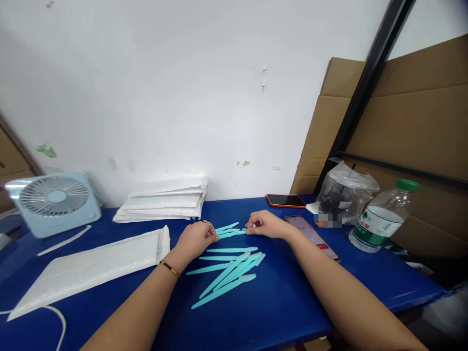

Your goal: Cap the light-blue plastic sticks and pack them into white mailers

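Several turquoise eyebrow razors (229, 232) stretch between my two hands just above or on the blue table. My left hand (195, 239) is closed in a pinch at their left ends. At their right ends, the fingers of my right hand (266, 225) are pinched together; the fingertips partly hide those ends. Nearer to me lies a loose fan of more turquoise eyebrow razors (228, 278), some overlapping, their wider heads toward the right. Left of my left hand rests a white padded mailer (106, 261), with a bit of turquoise showing at its right end.
A stack of white mailers (164, 200) lies by the wall. A light-blue fan (56, 202) and a torn white strip (65, 241) are at the left. Two phones, one lit (312, 237) and one dark (285, 201), a plastic bag (341, 190) and a bottle (382, 217) occupy the right.
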Motion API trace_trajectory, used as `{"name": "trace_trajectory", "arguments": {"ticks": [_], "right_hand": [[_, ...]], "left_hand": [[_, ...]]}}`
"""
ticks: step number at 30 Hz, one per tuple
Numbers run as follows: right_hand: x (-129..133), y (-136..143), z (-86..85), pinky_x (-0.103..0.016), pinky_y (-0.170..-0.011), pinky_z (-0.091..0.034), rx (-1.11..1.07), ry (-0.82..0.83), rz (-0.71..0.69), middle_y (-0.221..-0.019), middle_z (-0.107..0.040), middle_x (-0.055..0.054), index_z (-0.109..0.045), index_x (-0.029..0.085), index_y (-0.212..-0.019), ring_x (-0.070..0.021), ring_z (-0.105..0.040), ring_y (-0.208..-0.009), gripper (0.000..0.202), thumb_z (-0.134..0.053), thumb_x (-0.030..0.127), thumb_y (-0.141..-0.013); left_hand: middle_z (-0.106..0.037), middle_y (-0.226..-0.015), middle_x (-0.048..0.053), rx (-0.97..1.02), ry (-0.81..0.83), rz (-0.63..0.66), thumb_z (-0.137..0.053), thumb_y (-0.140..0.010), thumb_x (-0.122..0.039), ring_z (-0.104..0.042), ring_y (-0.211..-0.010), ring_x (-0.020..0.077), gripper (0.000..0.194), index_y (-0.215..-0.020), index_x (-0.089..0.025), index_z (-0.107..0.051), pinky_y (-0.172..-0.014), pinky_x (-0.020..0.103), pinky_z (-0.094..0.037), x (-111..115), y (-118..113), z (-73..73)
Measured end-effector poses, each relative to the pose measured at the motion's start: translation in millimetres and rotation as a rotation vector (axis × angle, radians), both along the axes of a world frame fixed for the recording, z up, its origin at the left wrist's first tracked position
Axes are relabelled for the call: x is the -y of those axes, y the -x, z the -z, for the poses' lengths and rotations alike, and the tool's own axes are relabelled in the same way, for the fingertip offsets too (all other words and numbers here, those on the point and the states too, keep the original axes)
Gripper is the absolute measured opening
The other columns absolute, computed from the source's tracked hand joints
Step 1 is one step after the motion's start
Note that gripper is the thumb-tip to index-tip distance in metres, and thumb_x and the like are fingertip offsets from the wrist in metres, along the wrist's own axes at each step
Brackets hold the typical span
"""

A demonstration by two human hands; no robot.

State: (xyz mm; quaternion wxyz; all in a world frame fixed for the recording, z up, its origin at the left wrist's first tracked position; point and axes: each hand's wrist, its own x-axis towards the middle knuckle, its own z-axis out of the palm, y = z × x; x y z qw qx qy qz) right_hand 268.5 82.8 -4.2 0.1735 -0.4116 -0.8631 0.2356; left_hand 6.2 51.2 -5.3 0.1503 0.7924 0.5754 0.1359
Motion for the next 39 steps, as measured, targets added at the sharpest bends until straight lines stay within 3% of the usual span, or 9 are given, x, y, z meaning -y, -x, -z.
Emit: {"name": "trace_trajectory", "arguments": {"ticks": [4, 9, 12, 15, 21, 26, 32, 36, 39], "right_hand": [[-1.5, -15.1, -4.6, -0.022, -0.061, -0.039, 0.014, -0.014, 0.091, -0.083, -0.059, -0.004, -0.068, 0.016, -0.080, -0.0134, -0.054, -0.071, 0.031, -0.067, 0.044, -0.068], [12.0, -7.7, -12.2, -0.020, -0.059, -0.038, 0.114, 0.058, -0.172, -0.079, -0.056, -0.002, -0.070, 0.018, -0.078, -0.0118, -0.052, -0.070, 0.030, -0.070, 0.044, -0.064], [13.5, -0.6, -9.0, -0.020, -0.055, -0.036, 0.184, 0.094, -0.214, -0.077, -0.056, -0.002, -0.070, 0.016, -0.075, -0.0106, -0.050, -0.066, 0.028, -0.071, 0.042, -0.063], [7.3, -4.4, -4.5, -0.020, -0.055, -0.036, 0.164, 0.095, -0.157, -0.077, -0.057, -0.002, -0.069, 0.016, -0.074, -0.0107, -0.050, -0.065, 0.023, -0.070, 0.037, -0.063], [-0.2, -23.3, -11.1, -0.021, -0.057, -0.038, 0.054, -0.003, 0.179, -0.080, -0.060, -0.004, -0.068, 0.015, -0.074, -0.0135, -0.053, -0.068, 0.024, -0.070, 0.035, -0.062], [15.0, -9.7, -19.4, -0.020, -0.055, -0.037, 0.045, 0.095, -0.070, -0.076, -0.063, -0.002, -0.069, 0.016, -0.082, -0.0109, -0.051, -0.063, 0.030, -0.064, 0.042, -0.069], [27.7, 20.0, -11.7, -0.018, -0.047, -0.032, 0.170, 0.228, -0.265, -0.059, -0.055, 0.002, -0.067, 0.015, -0.078, -0.0079, -0.047, -0.052, 0.035, -0.067, 0.047, -0.065], [22.3, 13.4, -12.0, -0.018, -0.048, -0.032, 0.114, 0.203, -0.221, -0.059, -0.055, 0.002, -0.067, 0.014, -0.077, -0.0078, -0.046, -0.052, 0.035, -0.066, 0.047, -0.067], [12.4, -2.8, -12.6, -0.019, -0.050, -0.033, 0.076, 0.110, -0.055, -0.063, -0.059, 0.000, -0.067, 0.014, -0.076, -0.0094, -0.048, -0.057, 0.033, -0.066, 0.046, -0.067]], "left_hand": [[-0.062, -0.079, -0.001, -0.014, -0.074, -0.028, -0.058, -0.070, -0.041, -0.057, -0.072, 0.0149, 0.020, -0.080, -0.023, -0.062, -0.060, 0.024, -0.036, 0.9, 4.1, -1.6], [-0.059, -0.082, -0.001, 0.020, -0.020, 0.192, -0.061, -0.065, -0.050, -0.055, -0.070, 0.0143, 0.029, -0.077, -0.025, -0.066, -0.060, 0.023, -0.037, 11.7, -6.1, -2.3], [-0.058, -0.074, -0.002, -0.027, 0.022, 0.206, -0.060, -0.067, -0.047, -0.053, -0.065, 0.0133, 0.023, -0.070, -0.024, -0.066, -0.055, 0.023, -0.034, 12.2, -9.6, 0.5], [-0.058, -0.072, -0.001, -0.058, 0.025, 0.130, -0.060, -0.068, -0.045, -0.052, -0.062, 0.0135, 0.022, -0.067, -0.024, -0.065, -0.052, 0.024, -0.031, 6.9, -4.5, 1.3], [-0.060, -0.077, 0.000, -0.058, -0.069, -0.030, -0.062, -0.064, -0.046, -0.055, -0.069, 0.0156, 0.026, -0.077, -0.024, -0.064, -0.055, 0.024, -0.033, 6.9, 2.9, -13.0], [-0.061, -0.075, 0.000, 0.032, 0.073, 0.156, -0.054, -0.065, -0.061, -0.055, -0.065, 0.0142, 0.041, -0.074, -0.023, -0.065, -0.053, 0.023, -0.033, 29.7, -13.2, -20.6], [-0.064, -0.067, -0.001, -0.052, 0.188, 0.206, -0.059, -0.064, -0.052, -0.054, -0.058, 0.0136, 0.031, -0.070, -0.023, -0.065, -0.047, 0.023, -0.029, 46.0, -25.7, -15.7], [-0.064, -0.065, 0.000, -0.039, 0.159, 0.203, -0.054, -0.071, -0.044, -0.054, -0.058, 0.0135, 0.025, -0.066, -0.022, -0.064, -0.049, 0.023, -0.031, 37.1, -22.1, -15.3], [-0.064, -0.069, 0.000, -0.069, 0.049, 0.118, -0.053, -0.074, -0.039, -0.055, -0.061, 0.0140, 0.021, -0.067, -0.022, -0.063, -0.054, 0.024, -0.033, 25.1, -14.5, -15.3]]}}
